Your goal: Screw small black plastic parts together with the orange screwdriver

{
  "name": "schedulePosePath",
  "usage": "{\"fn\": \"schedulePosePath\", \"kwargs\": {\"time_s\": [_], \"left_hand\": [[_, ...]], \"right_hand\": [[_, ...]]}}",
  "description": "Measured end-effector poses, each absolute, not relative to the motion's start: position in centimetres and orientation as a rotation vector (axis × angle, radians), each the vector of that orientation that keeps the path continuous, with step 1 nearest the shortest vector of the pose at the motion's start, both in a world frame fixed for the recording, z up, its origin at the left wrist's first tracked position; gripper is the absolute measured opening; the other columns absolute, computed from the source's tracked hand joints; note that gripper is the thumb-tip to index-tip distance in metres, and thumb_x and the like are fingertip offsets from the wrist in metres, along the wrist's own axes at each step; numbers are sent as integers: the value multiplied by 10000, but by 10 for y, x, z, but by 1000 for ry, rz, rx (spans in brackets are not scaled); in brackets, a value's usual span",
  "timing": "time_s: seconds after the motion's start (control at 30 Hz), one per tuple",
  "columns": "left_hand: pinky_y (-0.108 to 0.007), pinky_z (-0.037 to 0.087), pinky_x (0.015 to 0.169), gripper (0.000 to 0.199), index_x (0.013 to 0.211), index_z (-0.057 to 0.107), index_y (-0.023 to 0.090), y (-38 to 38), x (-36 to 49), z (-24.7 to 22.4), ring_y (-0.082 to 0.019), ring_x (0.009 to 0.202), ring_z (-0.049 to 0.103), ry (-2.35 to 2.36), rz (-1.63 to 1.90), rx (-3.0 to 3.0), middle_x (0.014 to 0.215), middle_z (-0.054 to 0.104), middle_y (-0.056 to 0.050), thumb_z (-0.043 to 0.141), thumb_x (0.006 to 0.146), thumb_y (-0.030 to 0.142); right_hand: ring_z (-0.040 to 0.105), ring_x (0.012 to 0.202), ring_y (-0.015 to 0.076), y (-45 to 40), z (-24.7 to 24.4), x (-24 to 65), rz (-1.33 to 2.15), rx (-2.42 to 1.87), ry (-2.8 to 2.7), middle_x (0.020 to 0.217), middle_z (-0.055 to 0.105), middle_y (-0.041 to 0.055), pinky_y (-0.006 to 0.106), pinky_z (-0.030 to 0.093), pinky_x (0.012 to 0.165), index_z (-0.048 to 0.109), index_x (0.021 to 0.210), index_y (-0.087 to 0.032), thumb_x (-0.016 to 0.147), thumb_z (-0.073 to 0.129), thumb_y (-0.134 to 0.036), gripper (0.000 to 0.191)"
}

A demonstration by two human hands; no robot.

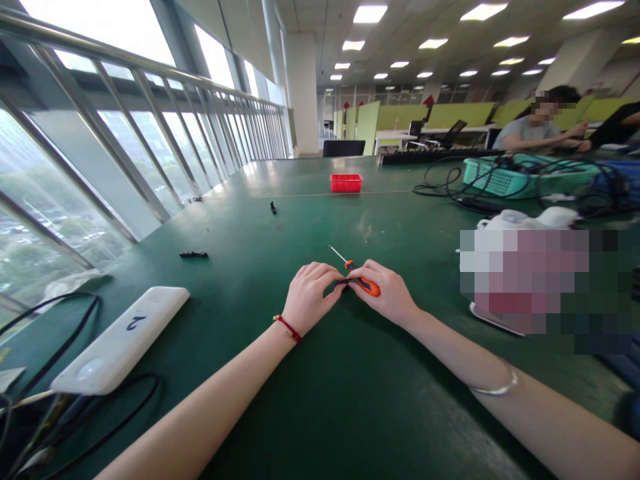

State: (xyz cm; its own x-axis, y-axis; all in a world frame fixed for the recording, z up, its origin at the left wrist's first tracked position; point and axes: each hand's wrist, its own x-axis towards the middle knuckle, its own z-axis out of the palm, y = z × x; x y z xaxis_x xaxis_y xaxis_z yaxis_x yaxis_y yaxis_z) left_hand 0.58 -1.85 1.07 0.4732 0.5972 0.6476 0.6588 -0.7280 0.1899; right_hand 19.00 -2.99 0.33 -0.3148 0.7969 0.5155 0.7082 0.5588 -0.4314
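Orange-and-black screwdriver with a slim metal shaft (370,287), gripped by the right hand's curled fingers (387,291); the left hand (309,297) pinches a small black part (341,282) over the green tabletop (260,247). With 2 objects crowded together, that part could slip loose.

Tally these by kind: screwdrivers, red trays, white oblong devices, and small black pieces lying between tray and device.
Screwdriver, in the right hand: 1
Red tray: 1
White oblong device: 1
Small black pieces: 2
Total: 5
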Motion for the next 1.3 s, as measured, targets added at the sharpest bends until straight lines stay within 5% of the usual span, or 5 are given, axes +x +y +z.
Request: {"fn": "schedulePosePath", "kwargs": {"time_s": [0.3, 0.53, 1.0, 1.3], "left_hand": [[-371, 477, 853, 37, 727, 659, 201, -15, 8, 5, -187, 931, 600, -1346, -1024, -2883, 1042, 653, -25, 622, 723, 197], [-343, 495, 815, 82, 760, 679, 210, -15, 9, 3, -173, 867, 606, -1368, -964, -2894, 928, 678, -15, 602, 747, 188], [-359, 460, 752, 228, 808, 663, 196, -41, -123, 35, -260, 928, 578, -2042, -669, -2074, 978, 681, -39, 524, 783, 375], [-426, 362, 896, 276, 833, 689, 247, -57, -144, 35, -270, 1040, 538, -2254, -443, -1892, 1088, 655, 4, 491, 791, 435]], "right_hand": [[578, 710, 147, -17, -1, 200, 229, -1329, -1866, 826, 617, 35, 258, 438, 654, 639, 874, -211, 814, 488, -278, 175], [578, 723, 151, -14, -5, 201, 283, -1351, -1881, 829, 631, 26, 271, 438, 671, 641, 856, -219, 802, 495, -265, 162], [564, 707, 138, -16, -5, 200, 283, -1417, -1956, 844, 606, 5, 262, 423, 661, 633, 873, -238, 774, 513, -255, 157], [564, 692, 139, -16, -7, 201, 273, -1404, -1961, 825, 608, 5, 266, 425, 662, 635, 861, -235, 770, 516, -250, 150]]}}
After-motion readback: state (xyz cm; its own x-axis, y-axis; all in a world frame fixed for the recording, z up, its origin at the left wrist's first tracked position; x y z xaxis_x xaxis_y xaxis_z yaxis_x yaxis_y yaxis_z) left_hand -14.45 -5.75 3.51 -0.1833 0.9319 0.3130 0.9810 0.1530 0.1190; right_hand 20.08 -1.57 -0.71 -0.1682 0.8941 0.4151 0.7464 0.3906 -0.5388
